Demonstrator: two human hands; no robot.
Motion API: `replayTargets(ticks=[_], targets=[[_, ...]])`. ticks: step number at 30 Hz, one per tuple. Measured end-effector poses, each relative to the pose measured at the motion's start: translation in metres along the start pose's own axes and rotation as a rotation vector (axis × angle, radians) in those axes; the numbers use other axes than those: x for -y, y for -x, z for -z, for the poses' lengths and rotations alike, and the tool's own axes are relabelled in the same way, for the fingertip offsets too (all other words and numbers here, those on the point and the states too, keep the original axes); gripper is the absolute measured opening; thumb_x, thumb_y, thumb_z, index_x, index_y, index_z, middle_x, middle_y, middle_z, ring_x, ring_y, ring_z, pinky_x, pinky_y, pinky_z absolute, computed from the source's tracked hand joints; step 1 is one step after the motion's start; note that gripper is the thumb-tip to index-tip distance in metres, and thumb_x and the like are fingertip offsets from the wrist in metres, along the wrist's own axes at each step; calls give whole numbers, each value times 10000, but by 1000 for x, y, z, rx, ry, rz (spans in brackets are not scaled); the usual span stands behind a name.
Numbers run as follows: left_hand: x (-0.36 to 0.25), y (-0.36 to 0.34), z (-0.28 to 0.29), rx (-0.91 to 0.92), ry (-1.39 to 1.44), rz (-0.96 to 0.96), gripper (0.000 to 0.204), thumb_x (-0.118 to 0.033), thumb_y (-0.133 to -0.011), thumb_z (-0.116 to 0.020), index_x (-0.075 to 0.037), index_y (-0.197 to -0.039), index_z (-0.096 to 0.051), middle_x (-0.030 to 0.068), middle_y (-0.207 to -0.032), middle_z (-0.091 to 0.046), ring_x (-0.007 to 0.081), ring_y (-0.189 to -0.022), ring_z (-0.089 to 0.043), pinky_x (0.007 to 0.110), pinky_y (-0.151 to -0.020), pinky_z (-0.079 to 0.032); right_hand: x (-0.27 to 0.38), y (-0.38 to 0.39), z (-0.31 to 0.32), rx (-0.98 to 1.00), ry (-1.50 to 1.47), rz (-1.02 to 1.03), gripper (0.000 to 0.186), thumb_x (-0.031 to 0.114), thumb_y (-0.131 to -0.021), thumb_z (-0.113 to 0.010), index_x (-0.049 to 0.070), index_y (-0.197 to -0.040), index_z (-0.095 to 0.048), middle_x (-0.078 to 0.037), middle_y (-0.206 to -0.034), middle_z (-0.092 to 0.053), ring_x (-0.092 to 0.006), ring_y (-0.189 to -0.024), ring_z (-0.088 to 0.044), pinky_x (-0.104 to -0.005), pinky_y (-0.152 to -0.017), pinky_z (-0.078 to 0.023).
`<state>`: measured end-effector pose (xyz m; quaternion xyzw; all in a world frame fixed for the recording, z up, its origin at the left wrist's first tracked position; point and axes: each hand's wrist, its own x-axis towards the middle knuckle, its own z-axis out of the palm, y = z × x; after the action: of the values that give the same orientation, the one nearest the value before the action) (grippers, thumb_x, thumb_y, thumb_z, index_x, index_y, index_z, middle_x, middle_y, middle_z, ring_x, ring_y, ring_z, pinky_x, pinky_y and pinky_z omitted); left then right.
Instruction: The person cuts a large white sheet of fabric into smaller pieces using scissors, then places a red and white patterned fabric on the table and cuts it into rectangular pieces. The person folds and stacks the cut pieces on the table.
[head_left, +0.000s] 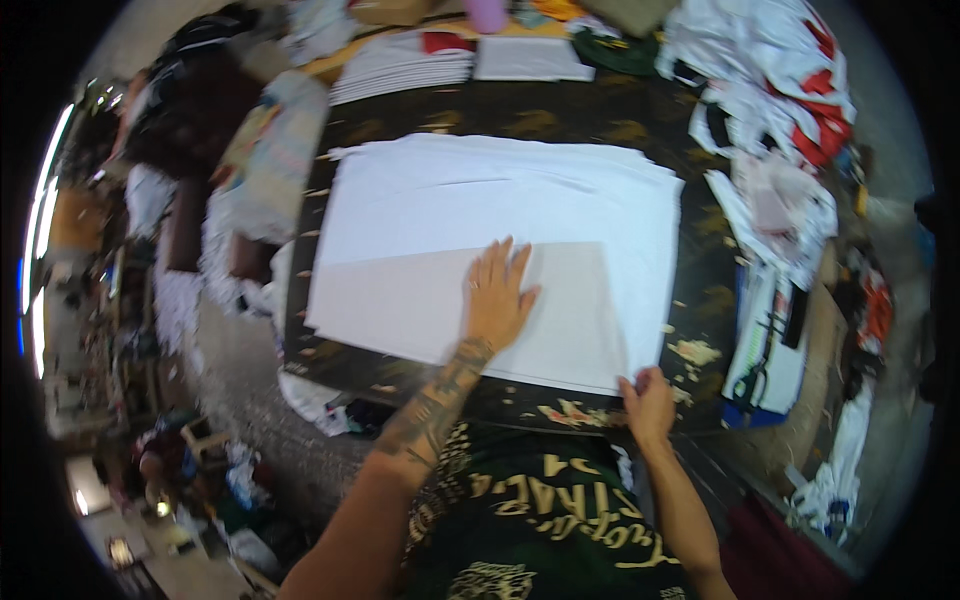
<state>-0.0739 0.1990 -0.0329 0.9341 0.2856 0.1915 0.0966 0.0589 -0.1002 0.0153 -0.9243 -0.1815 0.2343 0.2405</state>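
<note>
A stack of white fabric (520, 190) lies spread on a dark, worn table. Over its near part rests a flat off-white sheet (400, 300) with straight edges; whether it is paper or cloth I cannot tell. My left hand (495, 295) is open, palm down and fingers spread, pressing on the middle of this sheet. At the sheet's near right corner, my right hand (650, 400) is closed, with thumb and bent fingers pinching the edge. How many layers it grips is hidden.
Folded white pieces (405, 68) and a flat white pile (530, 60) line the table's far edge. Heaped white and red cloth (770, 70) crowds the right. Black-handled scissors (755, 375) lie on white material there. Scraps (695, 352) dot the dark tabletop (440, 110).
</note>
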Motion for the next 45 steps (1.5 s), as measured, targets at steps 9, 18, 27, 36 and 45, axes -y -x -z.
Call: replayTargets(ticks=[9, 18, 27, 36, 45], targets=[[257, 186, 127, -417, -508, 1086, 253, -169, -977, -679, -71, -1204, -624, 147, -1160, -629, 385, -1155, -599, 548, -975, -460, -19, -12, -2, 69, -585, -118, 343, 20, -942, -779, 62, -1204, -560, -27, -775, -619, -116, -630, -620, -268, -485, -418], [342, 169, 163, -34, 160, 743, 141, -115, -918, -758, -32, -954, -649, 148, -865, -714, 298, -817, -733, 429, -732, -576, -16, -3, 26, 74, -389, -140, 201, 104, -1008, -728, 66, -834, -637, 31, -675, -575, -63, -572, -519, -260, -525, -384], [300, 159, 192, -74, 352, 915, 205, -38, -915, -789, 17, -1105, -733, 120, -820, -747, 200, -720, -725, 347, -690, -564, -14, 17, 49, -169, -251, -13, 154, 150, -1013, -753, 10, -969, -708, 36, -771, -638, -45, -683, -546, -243, -621, -434], [264, 176, 148, -208, -134, 554, 363, -97, -843, -766, -89, -1192, -668, 103, -1109, -629, 332, -1066, -618, 490, -970, -468, -35, 14, 9, -32, -546, -190, 119, 119, -991, -771, 25, -940, -720, 35, -700, -601, -52, -579, -537, -239, -493, -396], [42, 14, 39, -11, 444, 53, 533, -213, -921, -797, -77, -1405, -621, 168, -1376, -627, 386, -1326, -546, 554, -1112, -412, 30, 39, 22, -165, -64, 72, 283, 157, -931, -788, -3, -1163, -763, -196, -1017, -768, -375, -899, -747, -455, -830, -590]])
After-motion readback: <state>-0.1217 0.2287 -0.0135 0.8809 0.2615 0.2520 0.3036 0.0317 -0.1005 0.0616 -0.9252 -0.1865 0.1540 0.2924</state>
